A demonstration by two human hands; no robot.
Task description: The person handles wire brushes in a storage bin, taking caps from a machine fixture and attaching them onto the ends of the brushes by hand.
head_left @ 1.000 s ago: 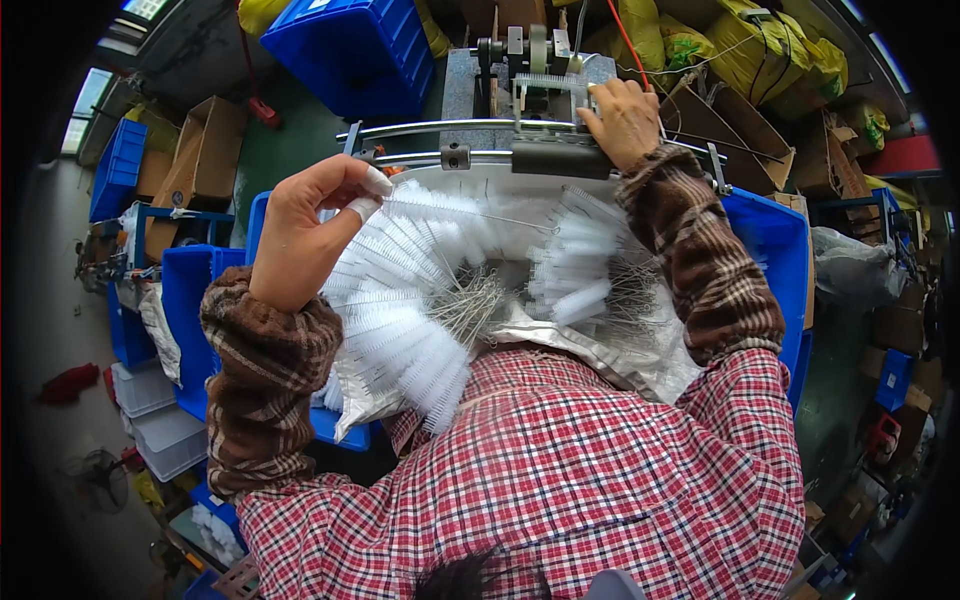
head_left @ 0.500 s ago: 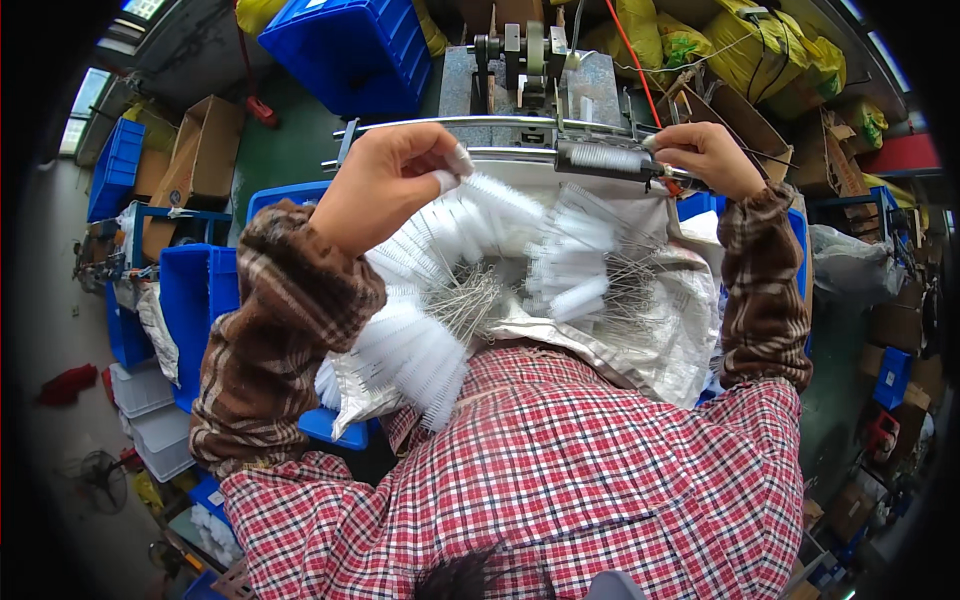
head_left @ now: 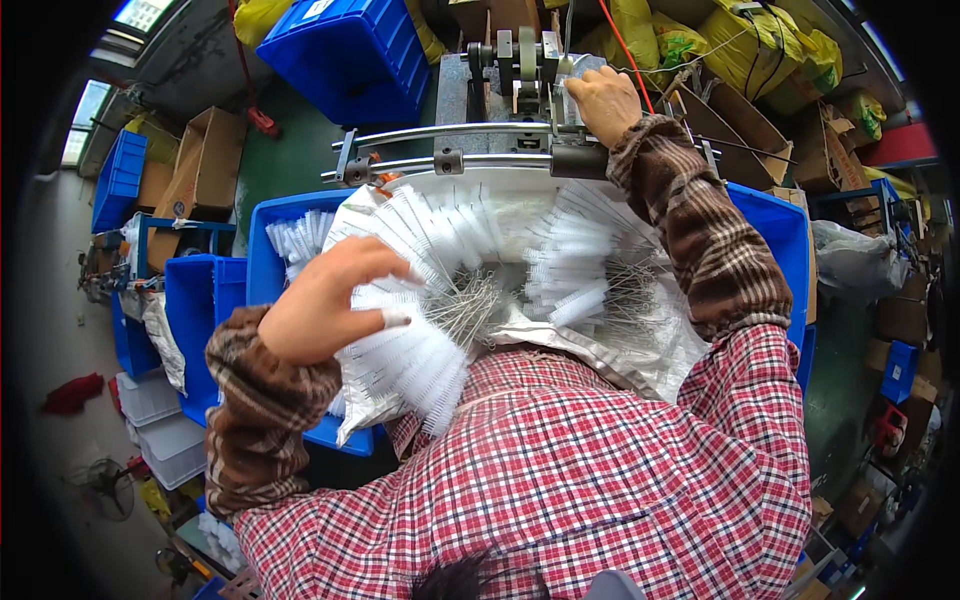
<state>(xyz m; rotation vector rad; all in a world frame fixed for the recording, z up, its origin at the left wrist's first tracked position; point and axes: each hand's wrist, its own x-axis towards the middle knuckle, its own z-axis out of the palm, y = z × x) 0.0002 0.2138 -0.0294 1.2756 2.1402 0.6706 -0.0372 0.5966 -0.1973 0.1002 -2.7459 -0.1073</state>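
Left hand (head_left: 335,310) curled palm-down with bent elbow, right hand (head_left: 603,103) stretched forward

Your view is evenly and fairly brightly lit, with soft daylight that leaves no hard shadows. The brightest source you can see is the window (head_left: 135,12) at the top left corner, which is blown out to near white. The white bottle brushes (head_left: 450,270) are close to overexposed, so their bristles merge in places. Your fisheye lens bends the metal rails (head_left: 450,132) into arcs and squeezes everything near the rim. A black vignette fills all four corners. The centre is sharp; your left hand (head_left: 325,310) shows slight motion blur at the fingertips, and the rim looks soft.
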